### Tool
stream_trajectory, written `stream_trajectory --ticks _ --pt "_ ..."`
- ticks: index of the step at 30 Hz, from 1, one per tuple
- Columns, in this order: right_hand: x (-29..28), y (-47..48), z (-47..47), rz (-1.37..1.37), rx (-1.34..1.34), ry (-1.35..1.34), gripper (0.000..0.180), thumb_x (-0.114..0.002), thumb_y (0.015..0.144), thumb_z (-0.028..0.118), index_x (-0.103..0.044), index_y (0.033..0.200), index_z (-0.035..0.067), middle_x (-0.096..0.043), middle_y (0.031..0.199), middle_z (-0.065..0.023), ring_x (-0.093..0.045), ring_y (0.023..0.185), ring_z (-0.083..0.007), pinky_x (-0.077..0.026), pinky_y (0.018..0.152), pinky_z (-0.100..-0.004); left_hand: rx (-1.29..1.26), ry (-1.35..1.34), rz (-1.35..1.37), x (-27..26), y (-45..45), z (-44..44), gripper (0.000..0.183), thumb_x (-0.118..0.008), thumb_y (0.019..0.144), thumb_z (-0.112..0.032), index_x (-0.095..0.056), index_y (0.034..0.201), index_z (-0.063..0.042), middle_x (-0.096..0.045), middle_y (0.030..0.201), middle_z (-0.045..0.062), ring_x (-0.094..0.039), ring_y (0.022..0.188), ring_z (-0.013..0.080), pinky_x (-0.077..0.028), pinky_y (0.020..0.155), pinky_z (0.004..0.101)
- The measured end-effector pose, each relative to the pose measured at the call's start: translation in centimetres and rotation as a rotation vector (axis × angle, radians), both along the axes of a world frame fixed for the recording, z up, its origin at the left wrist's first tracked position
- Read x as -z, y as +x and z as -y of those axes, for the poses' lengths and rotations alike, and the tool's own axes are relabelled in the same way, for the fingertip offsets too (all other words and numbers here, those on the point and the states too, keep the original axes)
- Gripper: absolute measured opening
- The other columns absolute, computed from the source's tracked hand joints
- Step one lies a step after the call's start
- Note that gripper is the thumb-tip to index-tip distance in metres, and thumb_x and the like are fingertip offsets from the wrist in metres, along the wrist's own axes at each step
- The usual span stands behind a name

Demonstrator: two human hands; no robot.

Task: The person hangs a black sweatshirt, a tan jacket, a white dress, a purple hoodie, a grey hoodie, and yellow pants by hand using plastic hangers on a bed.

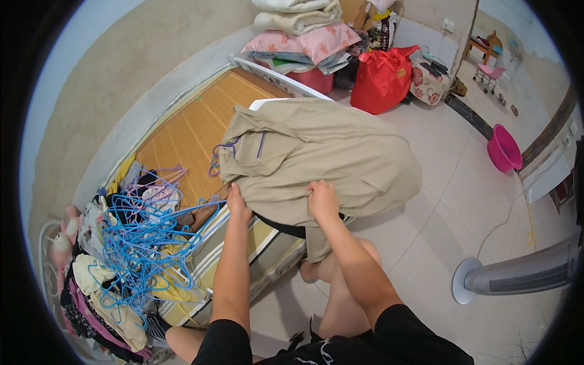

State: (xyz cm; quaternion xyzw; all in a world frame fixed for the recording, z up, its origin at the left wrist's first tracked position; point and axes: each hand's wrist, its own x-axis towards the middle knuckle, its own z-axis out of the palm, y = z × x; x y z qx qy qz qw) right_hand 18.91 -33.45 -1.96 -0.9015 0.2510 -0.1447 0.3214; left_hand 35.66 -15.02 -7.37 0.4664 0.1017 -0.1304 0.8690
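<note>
A beige long garment (365,155) with a collar lies spread over the bed's edge and reaches out above the floor. A purple hanger (260,145) shows inside its neck opening, with its hook sticking out at the left. My left hand (238,203) grips the garment's edge near the shoulder. Further right, my right hand (323,200) pinches the cloth between thumb and fingers. One sleeve hangs down below my right wrist. Something black shows under the garment, between my hands. Left of my left hand lies a tangled heap of blue plastic hangers (146,246).
A woven bed mat (196,114) covers the bed. Piled clothes (114,315) lie under and beside the hangers. Past the bed stand stacked bedding (301,43) and a red bag (383,80). On the tiled floor are a pink basin (503,148) and a grey tower fan (520,273).
</note>
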Motion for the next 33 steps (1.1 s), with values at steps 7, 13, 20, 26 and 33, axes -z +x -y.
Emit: stream_trajectory --ticks 7,13,20,26,33 --pt "0.2 1.8 -2.1 0.357 0.151 0.017 0.018 -0.053 0.076 0.005 -0.060 0.092 0.008 -0.055 0.096 -0.0127 -0.055 0.089 -0.0321 -0.046 0.075 -0.0425 -0.169 0.292 0.149 0.2 -3.8 -0.8 0.031 -0.050 0.092 -0.023 -0.044 0.117 -0.005 -0.057 0.096 0.009 -0.058 0.084 0.0153 -0.048 0.071 0.0270" --pt "-1.0 1.7 -7.1 0.369 -0.184 0.052 0.016 -0.054 0.077 0.008 -0.061 0.091 0.007 -0.057 0.094 -0.0148 -0.057 0.084 -0.0339 -0.046 0.071 -0.0427 0.005 0.656 0.561 -1.1 -14.3 -4.9 0.033 -0.053 0.088 -0.009 -0.042 0.119 -0.002 -0.052 0.110 0.011 -0.054 0.097 0.0159 -0.047 0.078 0.0282" --pt "0.6 3.3 -13.0 0.095 -0.622 0.101 0.014 -0.056 0.078 0.017 -0.063 0.087 0.008 -0.063 0.085 -0.0150 -0.060 0.083 -0.0332 -0.047 0.072 -0.0433 0.083 1.207 0.883 -6.0 -21.0 -15.8 0.034 -0.055 0.080 -0.001 -0.048 0.113 -0.001 -0.055 0.108 0.015 -0.053 0.105 0.0270 -0.044 0.085 0.0348" --pt "0.9 3.9 -18.6 0.140 -0.744 0.100 0.014 -0.058 0.078 0.018 -0.064 0.087 0.009 -0.064 0.086 -0.0136 -0.060 0.084 -0.0329 -0.048 0.073 -0.0420 -0.183 1.507 1.163 -10.3 -20.7 -25.1 0.032 -0.058 0.072 0.001 -0.054 0.104 -0.001 -0.053 0.110 0.018 -0.048 0.107 0.0367 -0.039 0.091 0.0432" --pt "-1.3 1.9 -27.2 0.102 -0.950 0.205 0.019 -0.063 0.076 0.017 -0.061 0.091 0.005 -0.062 0.086 -0.0132 -0.059 0.081 -0.0313 -0.047 0.073 -0.0391 -0.531 1.659 1.070 -7.7 -21.9 -34.6 0.034 -0.058 0.072 -0.005 -0.053 0.106 -0.003 -0.052 0.113 0.016 -0.045 0.113 0.0364 -0.031 0.097 0.0498"
